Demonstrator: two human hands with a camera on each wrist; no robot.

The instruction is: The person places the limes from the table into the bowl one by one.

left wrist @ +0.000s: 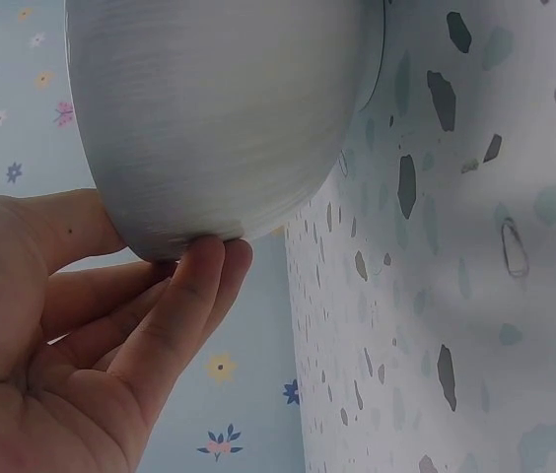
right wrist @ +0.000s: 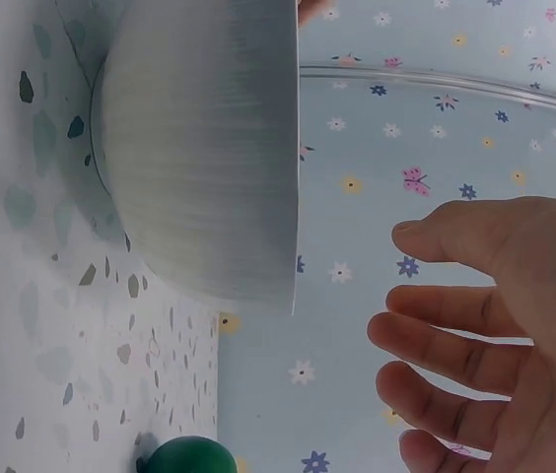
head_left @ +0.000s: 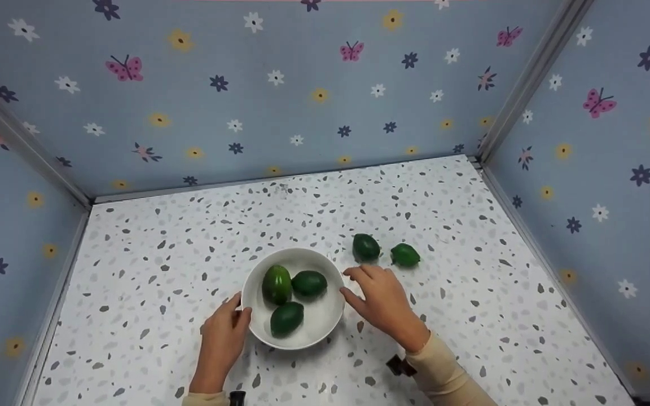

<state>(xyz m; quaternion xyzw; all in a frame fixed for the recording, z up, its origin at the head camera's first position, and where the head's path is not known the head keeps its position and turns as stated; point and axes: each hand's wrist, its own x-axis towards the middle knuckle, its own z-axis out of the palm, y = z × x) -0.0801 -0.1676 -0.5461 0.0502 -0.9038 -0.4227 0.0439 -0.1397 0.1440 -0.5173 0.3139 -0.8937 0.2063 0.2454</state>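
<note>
A white bowl (head_left: pixel 316 327) sits on the speckled table with three green fruits inside: a larger glossy oval one (head_left: pixel 276 285), a dark one (head_left: pixel 309 283) to its right and another dark one (head_left: pixel 287 319) nearer the front. My left hand (head_left: pixel 224 332) pinches the left side of the bowl, its thumb over the rim and fingertips on the outer wall (left wrist: pixel 209 128). At the bowl's right side, my right hand (head_left: pixel 382 299) holds nothing. Its loosely bent fingers (right wrist: pixel 446 345) are apart from the bowl in the right wrist view.
Beyond my right hand lie a dark green fruit (head_left: pixel 366 247) and a smaller, brighter green one (head_left: pixel 405 255). Blue panels (head_left: pixel 280 56) with flowers and butterflies wall the table at the back, left and right. Grey strips (head_left: pixel 534 84) run along their corners.
</note>
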